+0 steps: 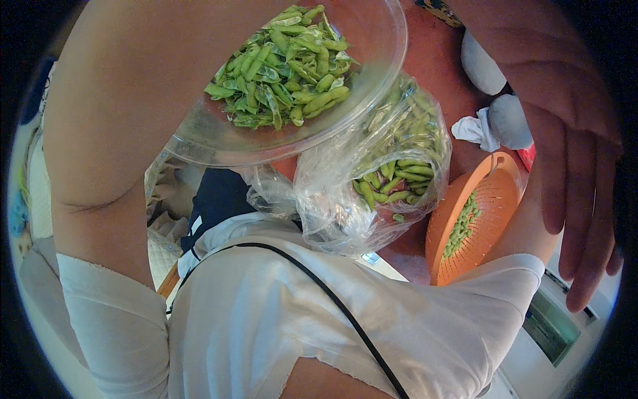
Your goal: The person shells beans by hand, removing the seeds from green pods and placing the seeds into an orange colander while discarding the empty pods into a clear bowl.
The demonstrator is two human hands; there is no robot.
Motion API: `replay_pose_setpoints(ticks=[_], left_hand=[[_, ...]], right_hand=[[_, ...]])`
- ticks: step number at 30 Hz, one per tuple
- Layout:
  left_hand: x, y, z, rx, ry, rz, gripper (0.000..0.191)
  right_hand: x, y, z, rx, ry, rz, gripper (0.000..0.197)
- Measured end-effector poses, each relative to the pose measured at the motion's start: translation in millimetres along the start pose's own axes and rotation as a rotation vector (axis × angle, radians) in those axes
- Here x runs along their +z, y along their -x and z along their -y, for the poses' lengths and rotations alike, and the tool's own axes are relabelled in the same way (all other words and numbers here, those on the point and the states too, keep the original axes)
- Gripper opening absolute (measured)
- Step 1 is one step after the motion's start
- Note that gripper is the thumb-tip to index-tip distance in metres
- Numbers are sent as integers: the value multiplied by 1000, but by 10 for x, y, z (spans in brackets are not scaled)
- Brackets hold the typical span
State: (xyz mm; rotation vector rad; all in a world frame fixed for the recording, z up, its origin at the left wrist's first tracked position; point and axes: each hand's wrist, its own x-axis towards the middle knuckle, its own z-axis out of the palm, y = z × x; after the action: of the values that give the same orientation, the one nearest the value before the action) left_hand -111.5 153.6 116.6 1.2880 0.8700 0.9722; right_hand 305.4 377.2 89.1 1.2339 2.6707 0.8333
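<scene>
My right hand [573,164] is raised close to the camera at the right rim, its fingers extended and slightly apart with nothing seen in them. My left hand is out of view; the left forearm [134,80] runs up past the top edge. A clear bowl [379,80] holds a heap of green edamame pods [289,70], several split open. Below it, a clear plastic bag [339,199] lies open, with plump whole pods [398,182] inside. An orange colander [498,224], partly behind the right arm, contains shelled green beans [463,224].
These stand on a reddish tabletop [428,55]. Two grey rounded objects [511,122] and a crumpled white tissue [473,130] lie near my right hand. A loose bean or pod piece [398,218] sits by the bag. A black cord [329,294] crosses my white shirt.
</scene>
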Motion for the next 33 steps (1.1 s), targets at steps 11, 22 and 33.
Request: replay_pose_setpoints(ticks=[11,22,33], left_hand=[[269,449,-223,103,91,86,51],[1150,1240,-440,204,-162,611,49],[1325,1654,1050,187,-1476,277,43]], right_hand=[[-1520,541,952,-191,-316,-93,27],[-2548,1362,2170,-279,-491,-191,29],[-1711,1850,3429,131,-883,-258,18]])
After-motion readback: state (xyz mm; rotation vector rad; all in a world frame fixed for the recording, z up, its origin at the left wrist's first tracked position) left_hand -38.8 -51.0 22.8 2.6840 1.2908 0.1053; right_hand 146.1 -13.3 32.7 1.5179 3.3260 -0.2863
